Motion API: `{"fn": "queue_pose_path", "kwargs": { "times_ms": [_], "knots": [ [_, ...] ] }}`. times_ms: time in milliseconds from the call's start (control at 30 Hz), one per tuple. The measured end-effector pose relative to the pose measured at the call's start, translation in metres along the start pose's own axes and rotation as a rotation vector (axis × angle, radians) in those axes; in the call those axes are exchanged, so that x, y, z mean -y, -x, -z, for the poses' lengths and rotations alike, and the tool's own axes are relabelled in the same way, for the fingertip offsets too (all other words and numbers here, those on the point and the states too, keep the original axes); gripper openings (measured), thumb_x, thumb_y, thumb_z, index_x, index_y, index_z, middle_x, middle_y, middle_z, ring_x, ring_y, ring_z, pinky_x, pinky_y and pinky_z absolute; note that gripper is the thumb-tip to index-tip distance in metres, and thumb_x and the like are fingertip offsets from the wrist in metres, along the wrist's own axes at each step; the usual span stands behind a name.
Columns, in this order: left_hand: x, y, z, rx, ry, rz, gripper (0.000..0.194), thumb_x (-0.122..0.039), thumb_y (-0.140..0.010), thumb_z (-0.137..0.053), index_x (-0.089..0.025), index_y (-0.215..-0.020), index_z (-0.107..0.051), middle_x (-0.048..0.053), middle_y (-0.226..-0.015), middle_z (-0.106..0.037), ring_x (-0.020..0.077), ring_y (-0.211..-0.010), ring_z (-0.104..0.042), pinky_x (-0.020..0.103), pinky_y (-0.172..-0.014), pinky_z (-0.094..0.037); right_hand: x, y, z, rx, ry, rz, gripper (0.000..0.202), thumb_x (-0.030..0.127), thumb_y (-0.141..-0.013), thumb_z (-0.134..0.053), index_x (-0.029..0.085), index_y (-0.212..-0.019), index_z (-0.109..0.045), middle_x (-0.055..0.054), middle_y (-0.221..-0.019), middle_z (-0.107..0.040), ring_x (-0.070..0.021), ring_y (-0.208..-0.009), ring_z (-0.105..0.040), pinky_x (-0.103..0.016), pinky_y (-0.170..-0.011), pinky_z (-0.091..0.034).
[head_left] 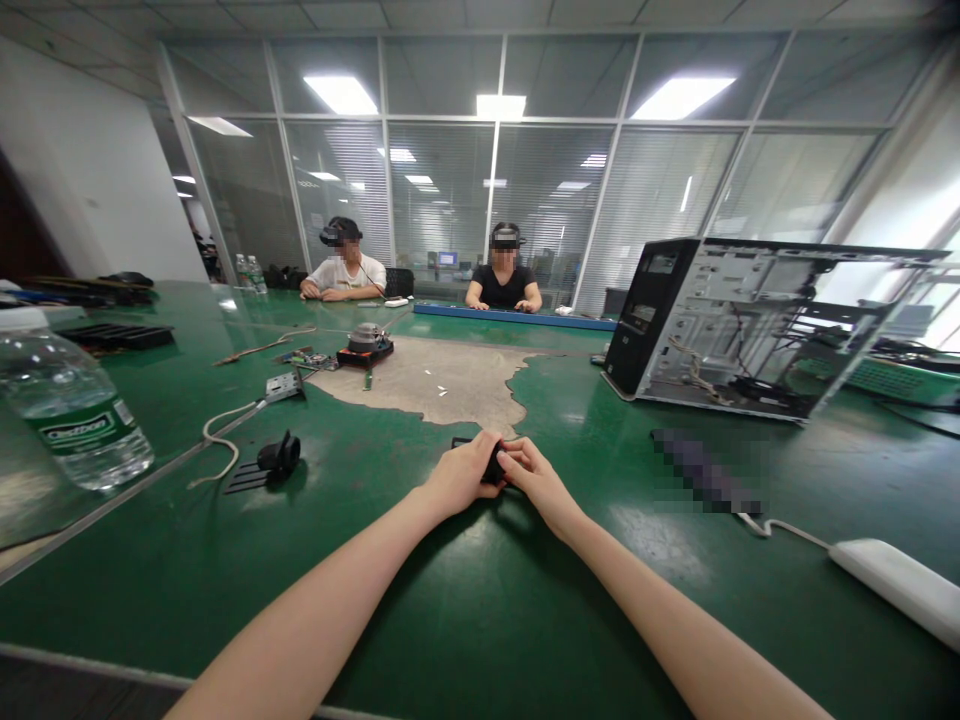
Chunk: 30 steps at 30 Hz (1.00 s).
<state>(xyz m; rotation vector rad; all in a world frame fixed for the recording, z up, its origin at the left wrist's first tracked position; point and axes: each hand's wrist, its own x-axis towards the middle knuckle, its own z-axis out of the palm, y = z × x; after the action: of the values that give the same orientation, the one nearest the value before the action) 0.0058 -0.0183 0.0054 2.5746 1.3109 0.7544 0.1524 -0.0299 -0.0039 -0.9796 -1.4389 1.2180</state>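
Between both hands, black part; leftward, "C'estbon" bottle.

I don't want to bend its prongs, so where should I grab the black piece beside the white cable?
Probably by its raised round end, coming from the right with the left hand: that end stands up, while the thin prongs lie low, pointing left.

On the table, the bottle stands by the left edge, with the finned part to its right. The open computer case stands on the right side, beyond the blurred item and the power bank near the right edge. Past my hands, the bare patch has the motor unit at its far left, and two people sit behind the far edge.
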Motion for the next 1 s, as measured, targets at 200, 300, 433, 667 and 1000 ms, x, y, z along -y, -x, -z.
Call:
{"fn": "queue_pose_path", "kwargs": {
  "times_ms": [200, 300, 433, 667, 1000],
  "knots": [
    [0.0018, 0.0001, -0.0015, -0.020, 0.000, -0.039, 0.056, -0.025, -0.066, -0.062, -0.022, -0.112, -0.031, 0.005, -0.108, -0.050, 0.0224, -0.091, -0.056, 0.031, -0.073, -0.044, -0.0086, -0.0054, 0.0020, -0.047, 0.056, -0.004, 0.031, 0.041, -0.069, -0.057, 0.020, -0.091, -0.052, -0.002, -0.083, -0.060, -0.0142, -0.075, -0.056, -0.029, -0.069, -0.044],
    [0.0014, 0.0003, -0.0009, -0.016, 0.003, -0.032, 0.056, -0.024, -0.066, -0.062, -0.022, -0.112, -0.031, 0.005, -0.108, -0.050, 0.0219, -0.091, -0.056, 0.030, -0.073, -0.043, -0.0098, -0.0062, 0.0034, -0.033, 0.080, 0.015, 0.029, 0.039, -0.070, -0.056, 0.019, -0.091, -0.054, -0.003, -0.088, -0.059, -0.0152, -0.082, -0.055, -0.030, -0.073, -0.043],
    [-0.0001, 0.0006, 0.0007, 0.003, 0.011, -0.009, 0.056, -0.022, -0.065, -0.062, -0.023, -0.112, -0.031, 0.005, -0.109, -0.049, 0.0219, -0.092, -0.056, 0.030, -0.073, -0.043, -0.0055, -0.0030, 0.0039, 0.015, 0.024, 0.006, 0.029, 0.034, -0.066, -0.062, 0.022, -0.090, -0.051, -0.001, -0.089, -0.057, -0.0137, -0.080, -0.056, -0.029, -0.073, -0.044],
    [-0.0013, 0.0010, 0.0010, -0.012, 0.016, -0.005, 0.057, -0.022, -0.065, -0.063, -0.023, -0.112, -0.031, 0.005, -0.110, -0.049, 0.0229, -0.092, -0.056, 0.031, -0.074, -0.043, -0.0042, -0.0022, 0.0013, -0.006, -0.008, -0.021, 0.026, 0.040, -0.069, -0.057, 0.022, -0.087, -0.050, 0.000, -0.079, -0.058, -0.0122, -0.069, -0.055, -0.027, -0.066, -0.044],
    [0.0007, -0.0002, -0.0003, -0.019, -0.009, -0.037, 0.057, -0.023, -0.065, -0.063, -0.022, -0.111, -0.031, 0.005, -0.109, -0.049, 0.0228, -0.091, -0.056, 0.030, -0.072, -0.044, -0.0054, -0.0037, 0.0020, -0.018, 0.071, -0.001, 0.027, 0.037, -0.070, -0.056, 0.020, -0.091, -0.051, -0.002, -0.084, -0.059, -0.0135, -0.075, -0.055, -0.029, -0.070, -0.043]
  ]
}}
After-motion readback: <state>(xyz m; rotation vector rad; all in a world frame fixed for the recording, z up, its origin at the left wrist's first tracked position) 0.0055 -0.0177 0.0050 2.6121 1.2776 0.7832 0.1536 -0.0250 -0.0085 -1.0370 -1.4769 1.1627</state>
